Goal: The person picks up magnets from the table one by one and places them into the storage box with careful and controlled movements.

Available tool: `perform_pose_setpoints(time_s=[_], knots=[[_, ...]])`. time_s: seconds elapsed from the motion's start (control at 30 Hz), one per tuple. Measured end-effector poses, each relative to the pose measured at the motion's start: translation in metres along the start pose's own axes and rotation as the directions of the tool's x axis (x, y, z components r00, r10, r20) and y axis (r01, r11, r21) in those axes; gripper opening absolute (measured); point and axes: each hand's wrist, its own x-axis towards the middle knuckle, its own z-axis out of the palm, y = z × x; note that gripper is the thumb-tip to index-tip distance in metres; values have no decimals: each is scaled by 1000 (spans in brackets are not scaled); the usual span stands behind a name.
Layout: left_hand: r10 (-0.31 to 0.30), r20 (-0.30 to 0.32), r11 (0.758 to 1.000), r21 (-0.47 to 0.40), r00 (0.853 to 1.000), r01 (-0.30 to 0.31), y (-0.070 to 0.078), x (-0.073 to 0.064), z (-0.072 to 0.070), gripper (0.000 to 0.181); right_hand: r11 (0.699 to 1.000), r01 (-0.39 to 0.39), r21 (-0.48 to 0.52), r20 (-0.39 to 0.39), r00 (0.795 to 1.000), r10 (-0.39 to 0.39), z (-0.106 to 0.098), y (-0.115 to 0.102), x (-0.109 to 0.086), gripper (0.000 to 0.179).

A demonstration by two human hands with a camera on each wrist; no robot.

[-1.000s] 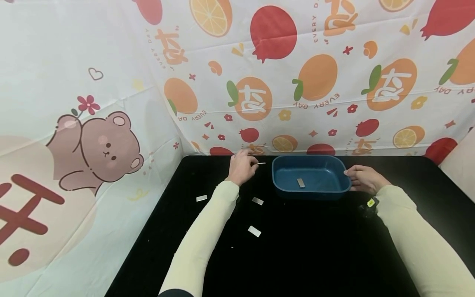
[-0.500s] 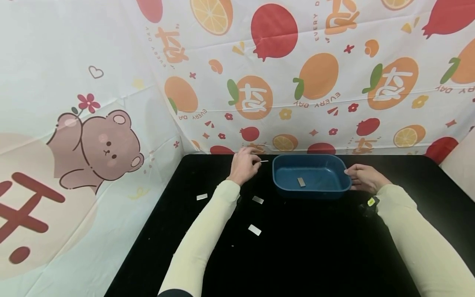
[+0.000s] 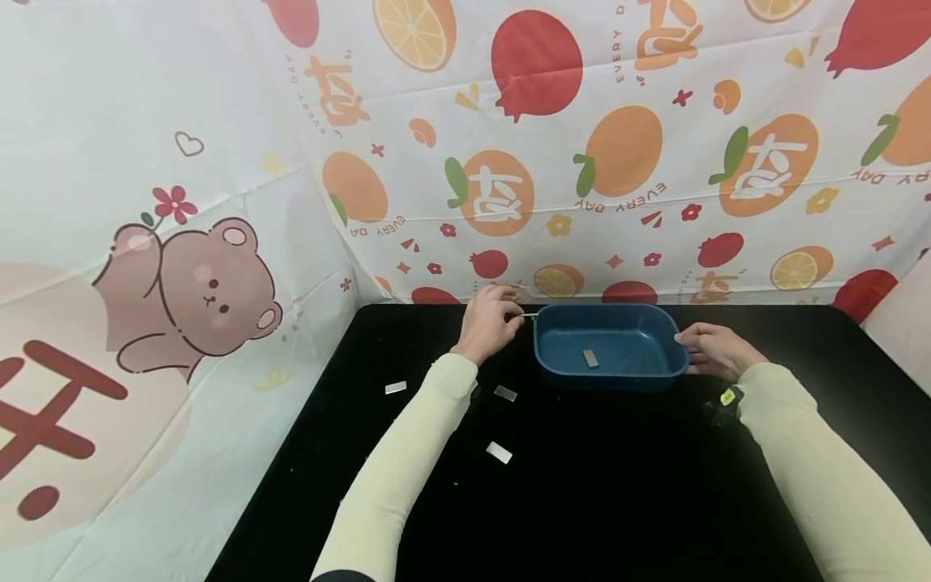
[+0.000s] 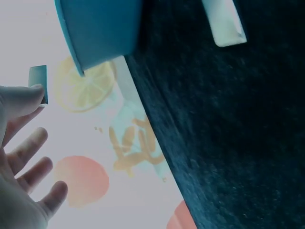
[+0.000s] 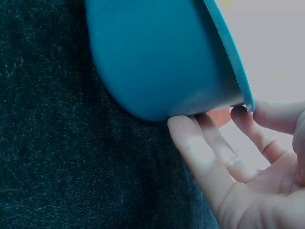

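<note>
My left hand (image 3: 489,325) pinches a small flat rectangular metal-looking piece (image 4: 38,78) between thumb and forefinger, the other fingers spread loose. In the head view the piece reaches the left rim of a blue plastic tub (image 3: 611,378). At the tub's right end my right hand (image 3: 716,352) grips the rim; the right wrist view shows thumb and forefinger pinching the lip, with other fingertips against the outer wall (image 5: 147,62). One grey rectangular piece (image 3: 590,359) lies on the tub's floor.
Three similar flat pieces lie on the black cloth-covered table (image 3: 618,485): one at the left (image 3: 396,388), one near the left sleeve (image 3: 505,394), one closer to the front (image 3: 499,453). A fruit-print curtain (image 3: 553,186) hangs right behind the table's back edge.
My left hand has moved right, bringing the pinched piece from a gap beside the tub to its left rim. The right hand and the tub have stayed in place.
</note>
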Motion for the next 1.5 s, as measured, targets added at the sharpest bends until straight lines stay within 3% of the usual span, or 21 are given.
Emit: perform_pose_setpoints(time_s=[0.97,1.27,1.5], knots=[[63,-13,998,18,998,-63,17,4,0,15,999,-7,45,5,1000,7,0,2,2,19],[76,4,996,36,997,-77,23,8,-1,15,1000,-9,16,-3,1000,9,2,-2,1,27],[112,34,991,68,993,-114,30,15,1,17,999,-12,32,8,1000,12,0,0,2,24]])
